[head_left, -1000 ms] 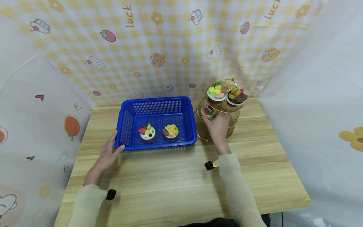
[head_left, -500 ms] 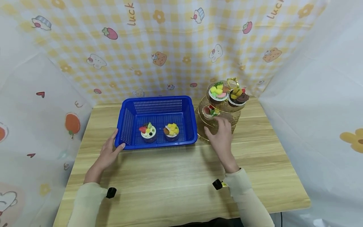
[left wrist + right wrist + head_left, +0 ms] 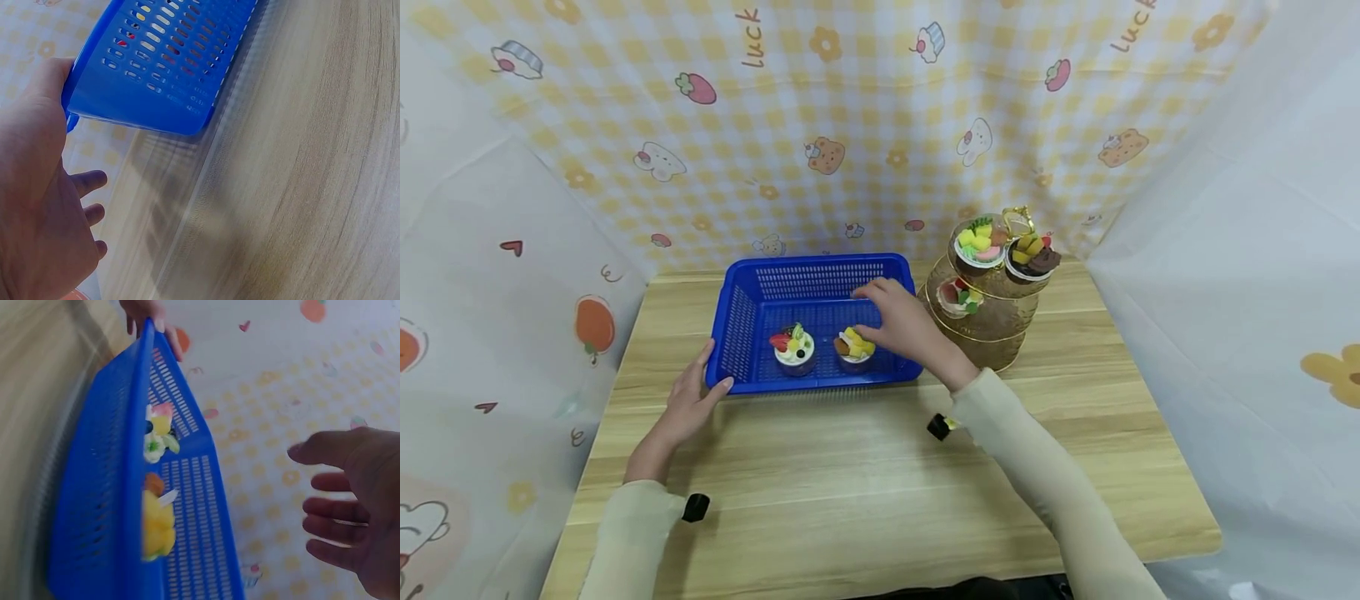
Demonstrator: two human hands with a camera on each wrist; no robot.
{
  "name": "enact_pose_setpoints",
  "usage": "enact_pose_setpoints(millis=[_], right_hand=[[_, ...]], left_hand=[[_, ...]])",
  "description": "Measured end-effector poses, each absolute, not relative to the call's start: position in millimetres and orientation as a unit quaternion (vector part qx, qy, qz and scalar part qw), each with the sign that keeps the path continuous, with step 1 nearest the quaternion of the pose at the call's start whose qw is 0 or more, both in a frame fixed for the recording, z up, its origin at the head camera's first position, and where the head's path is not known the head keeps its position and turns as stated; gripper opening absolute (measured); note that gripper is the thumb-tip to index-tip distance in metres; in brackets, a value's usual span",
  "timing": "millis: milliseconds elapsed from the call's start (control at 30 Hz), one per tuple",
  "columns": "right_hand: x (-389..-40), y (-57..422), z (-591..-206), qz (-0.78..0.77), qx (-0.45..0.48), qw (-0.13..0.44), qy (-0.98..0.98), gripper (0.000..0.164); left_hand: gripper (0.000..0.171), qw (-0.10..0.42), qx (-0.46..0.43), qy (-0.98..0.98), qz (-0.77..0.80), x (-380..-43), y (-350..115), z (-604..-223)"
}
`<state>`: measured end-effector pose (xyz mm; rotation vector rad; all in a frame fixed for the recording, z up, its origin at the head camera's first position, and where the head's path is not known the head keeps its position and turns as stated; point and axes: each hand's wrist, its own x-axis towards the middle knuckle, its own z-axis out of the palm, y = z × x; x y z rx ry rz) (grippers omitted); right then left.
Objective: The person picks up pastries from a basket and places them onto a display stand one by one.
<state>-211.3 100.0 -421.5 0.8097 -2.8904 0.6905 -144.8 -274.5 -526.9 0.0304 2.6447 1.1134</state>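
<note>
Pinches the near left corner of the blue basket (image 3: 820, 386) with the left hand (image 3: 688, 402), with the rest of it stretching to the right of that grip. Hangs over the basket with the right hand (image 3: 901, 321), loosely bent and holding nothing. Shows a yellow cupcake (image 3: 859, 343) below the right thumb, apart from it, and a strawberry cupcake (image 3: 794, 348) farther left, both inside. Has three more cupcakes (image 3: 977, 246) on the gold stand (image 3: 1002, 318), right of the right hand.
</note>
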Motion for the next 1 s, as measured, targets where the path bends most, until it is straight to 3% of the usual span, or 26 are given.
enact_pose_setpoints(millis=[200, 433, 667, 1000], right_hand=[[-250, 63, -419, 0.168, 0.334, -0.057, -0.926, 0.054], [-283, 32, -439, 0.147, 0.393, -0.161, -0.893, 0.074], [-292, 7, -462, 0.067, 0.458, -0.164, -0.871, 0.084], [-295, -20, -474, 0.005, 0.44, -0.214, -0.872, 0.091]], left_hand=[[0.08, 0.138, 0.009, 0.911, 0.387, -145, -275, -527], [0.08, 0.136, 0.007, 0.909, 0.393, -145, -276, -529], [0.08, 0.139, 0.0, 0.908, 0.394, -145, -277, -532], [0.08, 0.134, 0.005, 0.906, 0.401, -146, -276, -532]])
